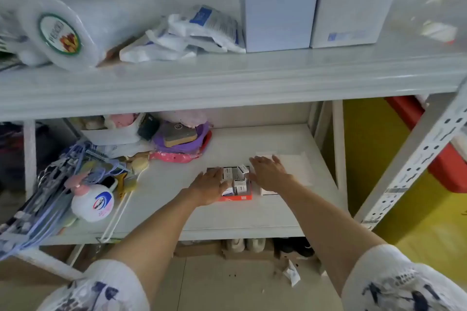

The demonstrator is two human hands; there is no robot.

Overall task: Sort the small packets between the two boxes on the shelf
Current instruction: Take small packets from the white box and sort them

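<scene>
A shallow orange-red box (pixel 236 197) sits on the lower shelf (pixel 227 219) with several small white packets (pixel 239 185) standing in it. My left hand (pixel 211 185) lies flat over the box's left side, fingers spread, touching the packets. My right hand (pixel 269 171) rests palm down just right of the box, over a white box (pixel 290 164) whose front edge shows under the wrist. I cannot tell whether either hand grips a packet.
To the left on the lower shelf lie a white pump bottle (pixel 92 202), brushes, hangers and a purple bowl (pixel 180 139). The upper shelf (pixel 227 78) carries bags and two pale boxes. A slotted metal upright (pixel 414 166) stands at the right.
</scene>
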